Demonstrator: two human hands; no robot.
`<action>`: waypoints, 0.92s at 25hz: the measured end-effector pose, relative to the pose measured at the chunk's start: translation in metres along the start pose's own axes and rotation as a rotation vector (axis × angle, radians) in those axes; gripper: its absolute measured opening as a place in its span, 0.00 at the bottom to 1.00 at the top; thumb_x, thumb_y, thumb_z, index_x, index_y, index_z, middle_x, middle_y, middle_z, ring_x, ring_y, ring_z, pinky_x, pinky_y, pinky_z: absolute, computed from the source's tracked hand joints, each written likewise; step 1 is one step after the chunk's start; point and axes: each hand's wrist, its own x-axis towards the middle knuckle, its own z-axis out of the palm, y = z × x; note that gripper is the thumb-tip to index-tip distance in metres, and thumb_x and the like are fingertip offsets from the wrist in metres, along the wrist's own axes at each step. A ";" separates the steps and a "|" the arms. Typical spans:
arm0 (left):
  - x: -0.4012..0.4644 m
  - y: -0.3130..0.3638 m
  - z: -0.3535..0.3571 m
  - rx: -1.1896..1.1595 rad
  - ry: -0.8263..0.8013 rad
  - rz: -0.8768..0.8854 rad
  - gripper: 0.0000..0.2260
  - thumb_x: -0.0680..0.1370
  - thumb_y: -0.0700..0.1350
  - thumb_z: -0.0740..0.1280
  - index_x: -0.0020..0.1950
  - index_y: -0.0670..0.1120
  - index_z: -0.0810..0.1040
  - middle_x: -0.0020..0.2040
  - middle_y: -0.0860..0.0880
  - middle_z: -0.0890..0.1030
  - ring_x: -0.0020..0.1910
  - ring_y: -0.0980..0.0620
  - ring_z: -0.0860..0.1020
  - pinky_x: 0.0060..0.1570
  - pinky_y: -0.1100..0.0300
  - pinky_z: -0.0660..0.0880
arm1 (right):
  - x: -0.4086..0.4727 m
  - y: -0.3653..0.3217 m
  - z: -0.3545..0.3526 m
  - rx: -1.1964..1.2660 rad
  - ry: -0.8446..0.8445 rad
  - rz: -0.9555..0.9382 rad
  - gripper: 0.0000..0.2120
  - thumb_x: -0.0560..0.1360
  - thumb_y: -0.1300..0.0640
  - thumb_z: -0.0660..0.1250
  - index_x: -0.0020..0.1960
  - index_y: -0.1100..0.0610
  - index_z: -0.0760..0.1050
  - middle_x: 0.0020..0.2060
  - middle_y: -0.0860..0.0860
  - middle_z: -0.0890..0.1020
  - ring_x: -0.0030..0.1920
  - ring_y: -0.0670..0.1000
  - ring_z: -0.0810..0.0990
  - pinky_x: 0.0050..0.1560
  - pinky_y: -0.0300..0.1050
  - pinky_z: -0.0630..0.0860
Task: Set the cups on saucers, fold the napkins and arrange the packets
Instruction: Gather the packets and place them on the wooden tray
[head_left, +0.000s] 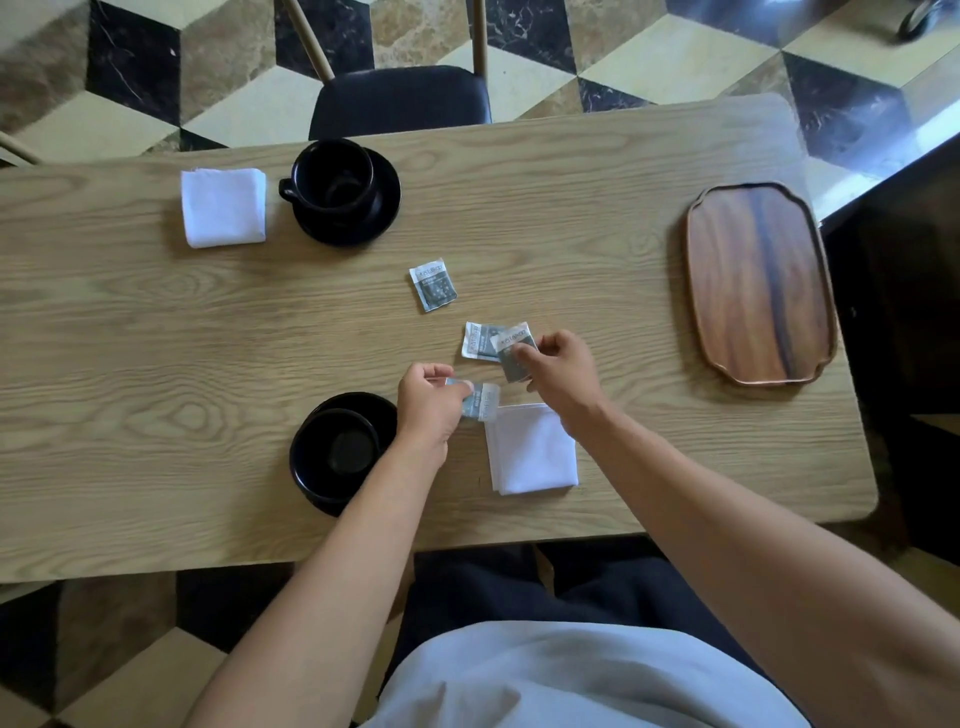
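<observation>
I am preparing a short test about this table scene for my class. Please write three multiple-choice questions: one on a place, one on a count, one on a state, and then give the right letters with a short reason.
1. Where is the wooden tray?
A. at the right end of the table
B. under the far cup
C. on the chair

2. How many packets can be seen?
A. two
B. four
C. six

3. What is the left hand doing?
A. lying flat on the table
B. holding a packet
C. lifting a cup

Answers:
1 A, the tray lies by itself near the right end of the table.
2 B, one packet lies alone, one lies beside the right hand, and each hand holds one.
3 B, its fingers pinch a packet just above the near napkin.
</observation>
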 end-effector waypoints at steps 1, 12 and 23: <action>-0.002 -0.001 0.001 -0.038 -0.005 -0.020 0.11 0.73 0.33 0.73 0.51 0.46 0.78 0.53 0.41 0.82 0.52 0.41 0.83 0.57 0.44 0.81 | -0.007 0.002 -0.003 0.076 -0.016 0.026 0.06 0.75 0.59 0.73 0.48 0.58 0.77 0.43 0.55 0.83 0.34 0.46 0.81 0.34 0.43 0.77; -0.052 0.025 0.059 -0.351 -0.306 -0.224 0.13 0.79 0.26 0.60 0.61 0.30 0.77 0.48 0.34 0.81 0.35 0.44 0.81 0.35 0.55 0.82 | -0.074 0.005 -0.064 0.445 -0.001 0.144 0.04 0.79 0.61 0.70 0.47 0.60 0.76 0.37 0.55 0.82 0.29 0.48 0.78 0.28 0.39 0.70; -0.176 0.003 0.142 0.052 -0.764 -0.076 0.07 0.79 0.31 0.66 0.56 0.36 0.77 0.42 0.39 0.82 0.36 0.48 0.80 0.39 0.56 0.75 | -0.133 0.035 -0.205 0.609 0.296 0.040 0.10 0.78 0.60 0.72 0.56 0.64 0.78 0.46 0.59 0.86 0.43 0.54 0.85 0.44 0.49 0.81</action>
